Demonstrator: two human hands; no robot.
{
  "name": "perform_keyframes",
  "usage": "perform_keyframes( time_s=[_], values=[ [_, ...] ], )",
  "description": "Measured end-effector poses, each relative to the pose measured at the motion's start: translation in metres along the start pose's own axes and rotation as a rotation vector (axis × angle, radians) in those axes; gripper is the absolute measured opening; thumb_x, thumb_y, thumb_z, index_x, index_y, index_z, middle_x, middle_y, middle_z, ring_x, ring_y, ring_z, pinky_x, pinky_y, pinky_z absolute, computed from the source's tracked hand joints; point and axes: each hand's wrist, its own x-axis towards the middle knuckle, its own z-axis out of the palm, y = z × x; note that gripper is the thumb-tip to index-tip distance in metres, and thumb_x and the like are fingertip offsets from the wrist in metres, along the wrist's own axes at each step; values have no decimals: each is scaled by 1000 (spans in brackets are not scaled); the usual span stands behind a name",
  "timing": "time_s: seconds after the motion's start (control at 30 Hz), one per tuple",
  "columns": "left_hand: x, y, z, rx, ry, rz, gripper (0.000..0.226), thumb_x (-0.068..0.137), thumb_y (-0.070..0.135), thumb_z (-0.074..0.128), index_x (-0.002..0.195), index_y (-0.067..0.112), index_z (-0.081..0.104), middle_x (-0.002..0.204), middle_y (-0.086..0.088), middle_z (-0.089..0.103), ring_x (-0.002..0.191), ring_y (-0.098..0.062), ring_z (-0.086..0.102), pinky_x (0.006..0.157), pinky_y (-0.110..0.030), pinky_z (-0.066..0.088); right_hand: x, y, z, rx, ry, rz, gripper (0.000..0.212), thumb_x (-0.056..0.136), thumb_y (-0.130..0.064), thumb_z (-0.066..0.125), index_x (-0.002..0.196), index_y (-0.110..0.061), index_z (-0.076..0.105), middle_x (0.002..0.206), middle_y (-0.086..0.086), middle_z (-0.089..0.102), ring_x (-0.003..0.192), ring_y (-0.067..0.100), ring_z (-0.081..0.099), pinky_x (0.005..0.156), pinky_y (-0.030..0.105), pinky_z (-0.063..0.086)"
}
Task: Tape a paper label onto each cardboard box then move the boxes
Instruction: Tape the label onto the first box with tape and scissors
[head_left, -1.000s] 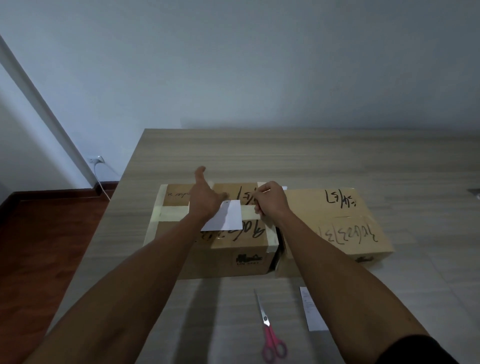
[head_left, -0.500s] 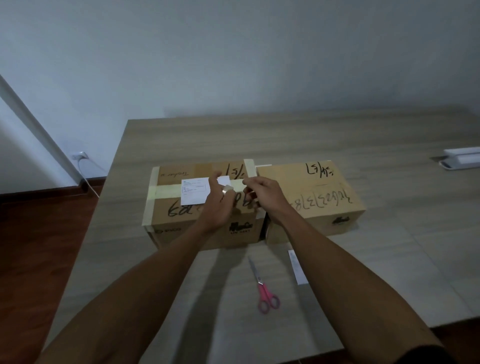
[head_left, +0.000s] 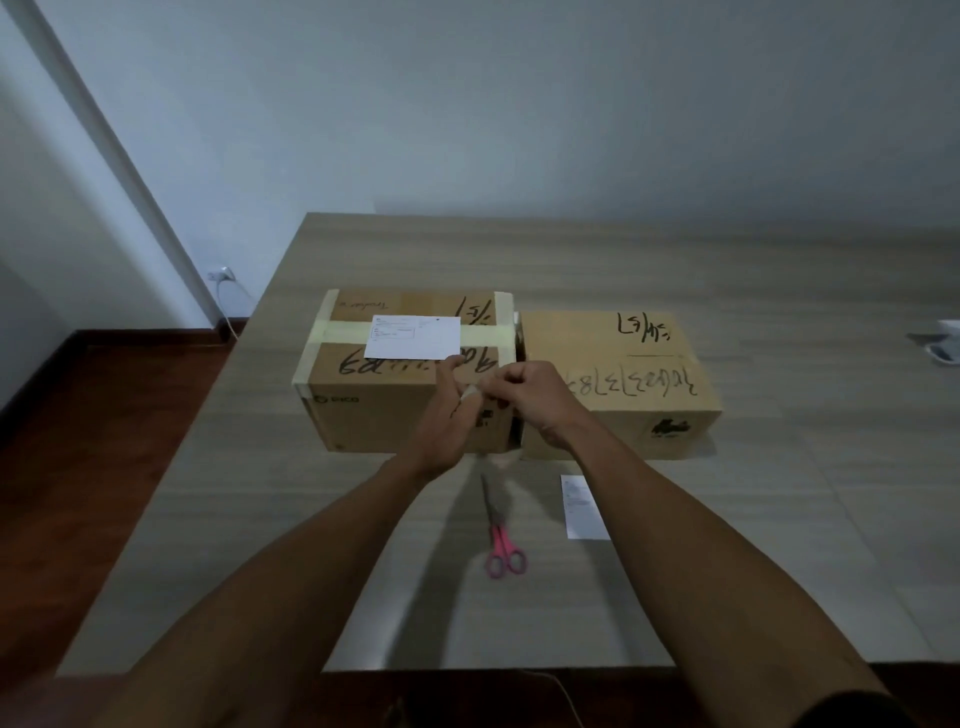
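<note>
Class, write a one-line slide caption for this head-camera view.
Both hands, left and right, pinch a piece of tape over the left cardboard box bearing a paper label.

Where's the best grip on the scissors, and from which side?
Probably the pink handle loops, reached from the near table edge. The scissors lie flat on the table, blades pointing away toward the boxes, handles nearest the person. Coming from the near side keeps fingers off the tips. Both hands are busy now.
</note>
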Motion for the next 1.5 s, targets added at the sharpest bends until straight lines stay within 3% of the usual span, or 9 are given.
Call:
perform_keyframes(
  time_s=[0.07, 0.17, 0.43, 0.57, 0.63, 0.73, 0.93, 1.17, 1.5],
  values=[
    [-11, 1, 10, 5, 20, -25, 43, 112, 25, 37, 149, 17, 19, 99, -1, 60, 79, -2, 59, 64, -16, 47, -6, 7, -3, -29, -35, -5, 13, 92, -19, 75, 89, -8, 80, 90, 9, 79, 86, 20, 73, 80, 38, 60],
    [-23, -1, 20, -15, 28, -75, 38, 112, 26, 36, 146, 15, 25, 104, -4, 58, 82, -11, 57, 60, -14, 45, -16, 15, -4, -68, -82, 17, 16, 94, -24, 71, 82, -16, 79, 84, 12, 75, 74, 25, 65, 69, 42, 54],
    [-41, -16, 22, -103, -33, -256, 26, 109, 31, 44, 125, 13, 54, 110, -7, 59, 95, -26, 70, 69, -35, 52, -31, 16, -3, -239, -103, -82, 27, 103, -19, 58, 78, -16, 67, 72, -6, 59, 63, 7, 50, 65, 28, 42],
    [-43, -29, 18, -232, -1, -404, 34, 104, 37, 58, 120, 8, 55, 121, -11, 61, 92, -27, 76, 74, -38, 59, -26, 15, 1, -314, -95, -104, 23, 104, -20, 57, 83, -19, 67, 94, -4, 67, 84, 6, 60, 81, 35, 54],
    [-43, -28, 15, -319, 1, -428, 38, 102, 33, 63, 125, 4, 52, 127, -14, 58, 93, -31, 77, 77, -40, 61, -25, 14, 3, -318, -101, -101, 22, 103, -21, 58, 83, -21, 68, 100, -1, 69, 89, 11, 63, 86, 43, 57],
    [-43, -27, 10, -441, 0, -463, 36, 102, 24, 64, 132, 11, 49, 128, -17, 53, 92, -35, 76, 73, -37, 61, -24, 13, 7, -350, -105, -114, 17, 103, -20, 59, 90, -19, 69, 100, -2, 69, 91, 7, 60, 84, 33, 50],
    [-38, -30, 7, -553, 5, -533, 21, 101, 7, 59, 122, 8, 57, 122, -18, 53, 97, -40, 72, 86, -42, 62, -24, 12, 11, -356, -110, -127, 16, 101, -21, 61, 88, -17, 70, 96, -4, 69, 93, 13, 64, 87, 37, 53],
    [-48, -35, 3, -275, -64, -452, 33, 95, 26, 73, 122, 13, 59, 121, -11, 63, 110, -29, 68, 89, -42, 59, -22, 12, 4, -384, -151, -109, 19, 95, -16, 70, 76, -21, 70, 94, -1, 73, 96, 19, 70, 81, 46, 62],
    [-54, -32, -1, -309, -102, -397, 47, 94, 25, 74, 136, 27, 51, 111, -15, 65, 93, -32, 74, 73, -32, 61, -16, 20, 7, -456, -166, -149, 10, 96, -14, 70, 90, -6, 72, 91, -1, 68, 81, 8, 62, 70, 27, 51]
  ],
)
